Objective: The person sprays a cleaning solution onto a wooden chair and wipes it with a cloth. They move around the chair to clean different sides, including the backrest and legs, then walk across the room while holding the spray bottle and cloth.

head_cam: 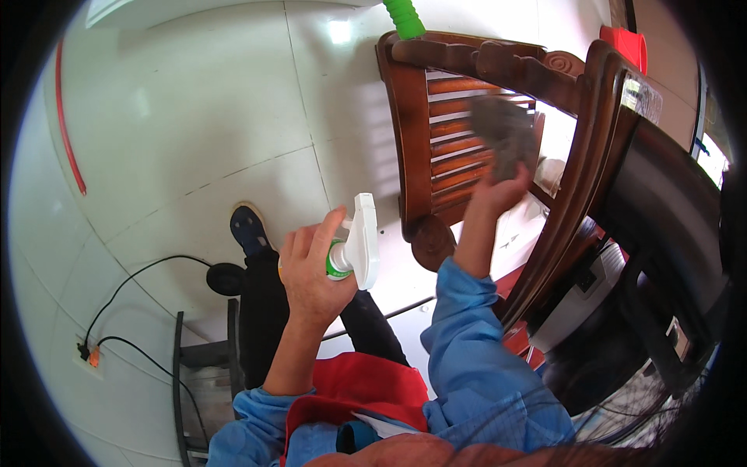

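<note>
My left hand (315, 268) is wrapped around a spray bottle with a white trigger head (363, 245) and a green collar label; a finger rests by the trigger. Most of the bottle's body is hidden behind the hand. To the right, my right hand (506, 190) grips a grey-brown cloth (502, 128), blurred by motion. The cloth is over the slatted part of a dark wooden chair (411, 146); whether it touches the slats I cannot tell.
A bright green ribbed tube (405, 20) stands at the chair's far corner. A red plastic container (625, 48) is at the upper right. Black cables (152, 260) run from a wall socket (87, 355) at left, near a dark metal frame (204, 356). A red hose (67, 128) lies farther off.
</note>
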Available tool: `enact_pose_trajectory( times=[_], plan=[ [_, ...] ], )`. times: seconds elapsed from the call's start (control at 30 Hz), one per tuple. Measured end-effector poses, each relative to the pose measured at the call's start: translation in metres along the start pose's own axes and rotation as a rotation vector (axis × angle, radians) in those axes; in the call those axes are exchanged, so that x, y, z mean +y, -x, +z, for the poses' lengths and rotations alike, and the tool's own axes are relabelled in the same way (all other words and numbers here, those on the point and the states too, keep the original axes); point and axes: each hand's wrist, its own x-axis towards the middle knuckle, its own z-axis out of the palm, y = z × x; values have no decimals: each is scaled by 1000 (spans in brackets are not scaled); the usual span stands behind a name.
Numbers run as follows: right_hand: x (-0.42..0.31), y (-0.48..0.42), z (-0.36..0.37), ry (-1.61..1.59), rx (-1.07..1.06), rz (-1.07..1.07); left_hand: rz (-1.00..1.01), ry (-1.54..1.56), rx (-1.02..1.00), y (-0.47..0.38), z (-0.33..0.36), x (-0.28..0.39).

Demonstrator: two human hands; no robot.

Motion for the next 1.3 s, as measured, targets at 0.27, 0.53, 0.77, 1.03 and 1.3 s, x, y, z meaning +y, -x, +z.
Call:
enact_pose_trajectory(
  times=[0.27, 0.53, 0.77, 1.03, 1.3],
  plan=[
    [63, -49, 18, 735, -461, 179, 22, 41, -33, 2, -1, 1],
    [87, 117, -58, 506, -600, 1137, 40, 70, 1, -5, 5, -1],
    [-10, 9, -15, -123, -351, 13, 3, 40, -9, -4, -2, 1],
    [79, -70, 1, 736, -287, 345, 85, 25, -30, -6, 3, 7],
    [37, 159, -67, 536, -591, 1045, 34, 52, -27, -7, 5, 5]
  ],
)
